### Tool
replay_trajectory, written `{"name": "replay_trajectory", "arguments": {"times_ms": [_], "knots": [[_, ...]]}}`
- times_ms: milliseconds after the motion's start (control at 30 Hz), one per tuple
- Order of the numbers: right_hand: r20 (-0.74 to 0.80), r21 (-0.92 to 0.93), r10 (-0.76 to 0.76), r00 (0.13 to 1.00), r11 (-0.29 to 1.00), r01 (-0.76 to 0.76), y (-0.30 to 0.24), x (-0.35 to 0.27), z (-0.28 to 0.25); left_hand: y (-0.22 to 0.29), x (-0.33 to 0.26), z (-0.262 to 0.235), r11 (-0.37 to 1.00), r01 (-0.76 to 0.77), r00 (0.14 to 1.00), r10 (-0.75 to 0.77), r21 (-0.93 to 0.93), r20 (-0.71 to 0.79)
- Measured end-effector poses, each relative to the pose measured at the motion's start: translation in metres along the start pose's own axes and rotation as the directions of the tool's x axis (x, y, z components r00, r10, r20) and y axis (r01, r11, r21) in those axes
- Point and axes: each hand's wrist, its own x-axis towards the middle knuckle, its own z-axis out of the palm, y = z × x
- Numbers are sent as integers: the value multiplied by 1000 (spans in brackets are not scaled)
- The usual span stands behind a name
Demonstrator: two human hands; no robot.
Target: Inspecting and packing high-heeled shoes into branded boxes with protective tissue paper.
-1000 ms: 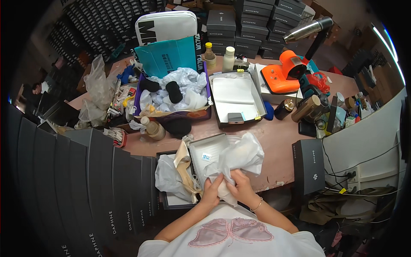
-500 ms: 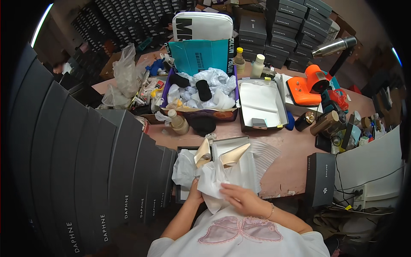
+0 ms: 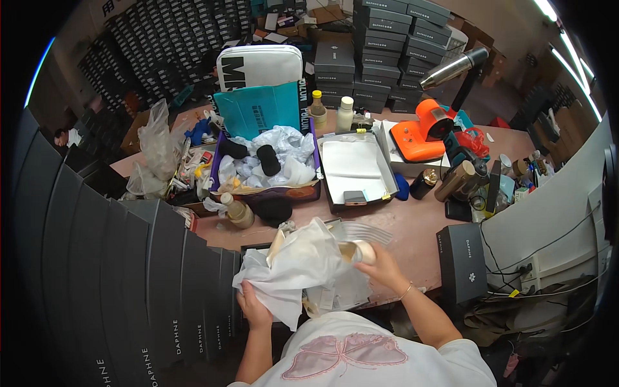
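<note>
My left hand [image 3: 255, 307] is closed on the near-left edge of a sheet of white tissue paper [image 3: 300, 255], which is lifted and spread over the shoe box. In my right hand [image 3: 385, 267] is a cream shoe [image 3: 362, 252], held at the paper's right side; motion blurs it somewhat. Another cream shoe [image 3: 276, 246] shows only as a sliver beside the raised paper, the remainder hidden. Beneath lies the open shoe box [image 3: 353, 290], mostly covered by paper and hands.
Dark shoe boxes [image 3: 161, 271] are stacked along my left. Behind the work area stand a purple box [image 3: 316, 161] of crumpled paper, a black tray [image 3: 393, 184], a small bottle [image 3: 238, 213] and an orange device [image 3: 412, 142]. A dark box [image 3: 465, 264] stands at the right.
The tissue paper has been lifted and spread, covering much of the shoes. My right hand has moved right and taken hold of a shoe. My left hand has shifted left with the paper.
</note>
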Motion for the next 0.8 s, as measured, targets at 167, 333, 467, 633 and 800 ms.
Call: {"name": "replay_trajectory", "arguments": {"times_ms": [167,333,467,633,800], "knots": [[-71,325,256,964,919,-221,-10,19,-43,-89,-4,15,222,-826,510,-102,519,854],[227,67,105,968,990,-123,-57,15,-101,-73,24,19,747,5,744,-446,665,497],[716,-159,-130,686,927,341,-57,38,-85,-36,49,42,848,-76,651,-357,525,670],[432,-183,-697,572,554,812,-74,69,-19,-95,14,14,377,894,195,-814,242,547],[341,-231,-618,709,676,700,-71,29,61,-114,-3,-16,414,882,457,-639,-225,618]]}}
